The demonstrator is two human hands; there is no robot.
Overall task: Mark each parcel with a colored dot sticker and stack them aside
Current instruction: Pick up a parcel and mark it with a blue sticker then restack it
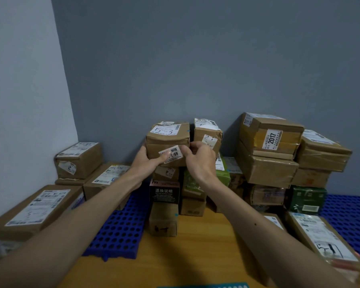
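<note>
Brown cardboard parcel [167, 140], white labels, atop stack | left hand [146, 159] grips it | right hand [200, 159] pinches its edge

Both arms are bare. The left hand [148, 157] and the right hand [197, 161] are uncovered, as are the wrists just behind them. The left forearm [81, 215] is long and slender, bare from the wrist back to the frame edge. The right forearm [243, 206] is the same. Faint ridges of knuckle and tendon show on the back of the right hand. Well behind that hand, on the right forearm, sits one small round dark mole [255, 224].
</note>
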